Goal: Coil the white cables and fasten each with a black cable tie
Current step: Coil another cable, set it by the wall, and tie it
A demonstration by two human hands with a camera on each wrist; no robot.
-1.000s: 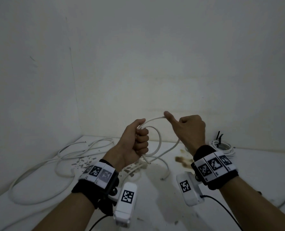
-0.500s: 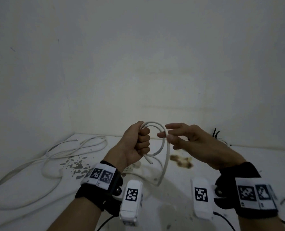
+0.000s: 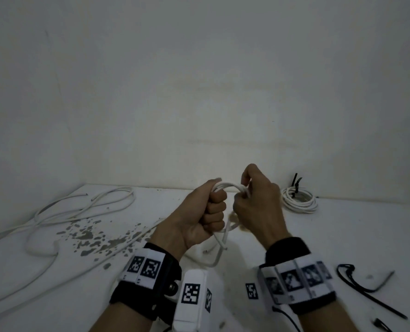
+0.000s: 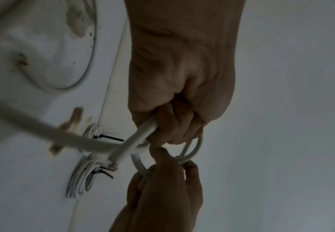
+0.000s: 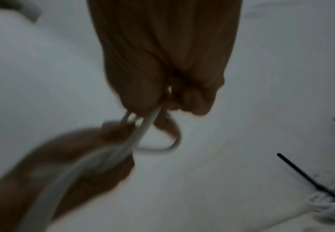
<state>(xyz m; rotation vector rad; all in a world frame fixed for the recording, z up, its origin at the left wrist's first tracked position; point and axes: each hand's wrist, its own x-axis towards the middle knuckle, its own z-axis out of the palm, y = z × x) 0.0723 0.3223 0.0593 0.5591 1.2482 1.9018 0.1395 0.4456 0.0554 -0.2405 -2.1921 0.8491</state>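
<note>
The left hand is fisted tight around several loops of the white cable, which arch out of its top toward the right hand. That hand's curled fingers pinch the loop just beside the left fist. The cable's loose tail hangs below both hands.
</note>
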